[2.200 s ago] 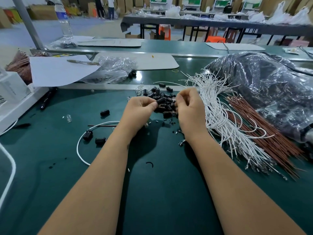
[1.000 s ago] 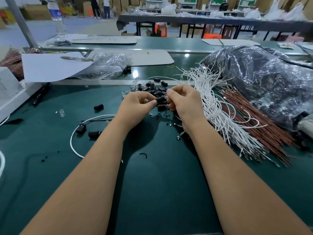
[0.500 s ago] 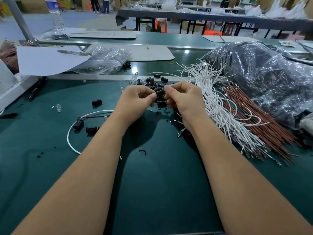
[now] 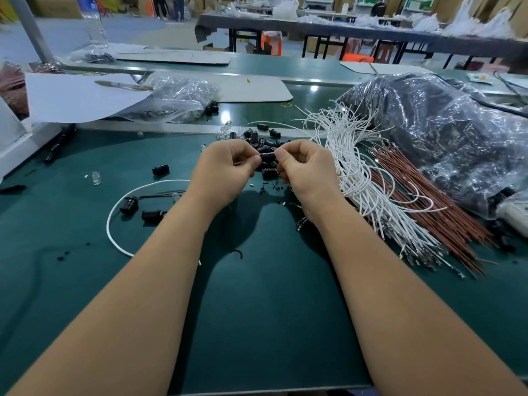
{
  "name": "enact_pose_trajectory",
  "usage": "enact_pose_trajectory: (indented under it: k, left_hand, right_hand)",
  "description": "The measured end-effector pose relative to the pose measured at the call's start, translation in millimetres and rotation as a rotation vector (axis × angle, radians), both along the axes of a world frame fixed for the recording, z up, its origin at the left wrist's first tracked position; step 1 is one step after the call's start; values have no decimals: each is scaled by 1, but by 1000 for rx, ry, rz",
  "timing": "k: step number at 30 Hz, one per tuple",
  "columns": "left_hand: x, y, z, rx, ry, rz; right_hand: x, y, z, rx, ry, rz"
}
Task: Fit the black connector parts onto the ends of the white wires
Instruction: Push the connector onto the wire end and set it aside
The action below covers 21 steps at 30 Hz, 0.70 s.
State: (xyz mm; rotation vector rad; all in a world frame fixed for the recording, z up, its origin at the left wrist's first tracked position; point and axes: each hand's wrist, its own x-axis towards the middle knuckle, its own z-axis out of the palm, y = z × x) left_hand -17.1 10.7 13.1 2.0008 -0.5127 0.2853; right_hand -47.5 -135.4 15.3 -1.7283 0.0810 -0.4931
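**Fitting in progress: risks at the connector**

Holding one black connector part [image 4: 268,157] pinched between them, my left hand [image 4: 225,170] and right hand [image 4: 307,170] have their fingers [image 4: 248,161] curled tight on it, just above the pile of loose connectors [image 4: 264,144] on the table [image 4: 257,310]. Whether a wire end is already in the part I cannot tell; the fingers hide it. The bundle of white wires [image 4: 357,172] lies just beside the right hand.

Findings, as judgement:
- A skewed push could bend the metal terminal.
- A slipping pinch would drop the part into the pile.
- The right wrist may drag neighbouring wires and tangle them with the brown wires [image 4: 428,207].
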Motion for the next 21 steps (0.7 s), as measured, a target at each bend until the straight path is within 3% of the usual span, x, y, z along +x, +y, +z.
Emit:
enact_pose_trajectory:
  k: [8, 21]
  left_hand:
    - [-1, 1, 2, -2, 13, -35]
    - [-6, -2, 3, -133, 188, -54]
  right_hand:
    - [3, -2, 2, -127, 24, -42]
    - [-3, 1, 2, 134, 16, 42]
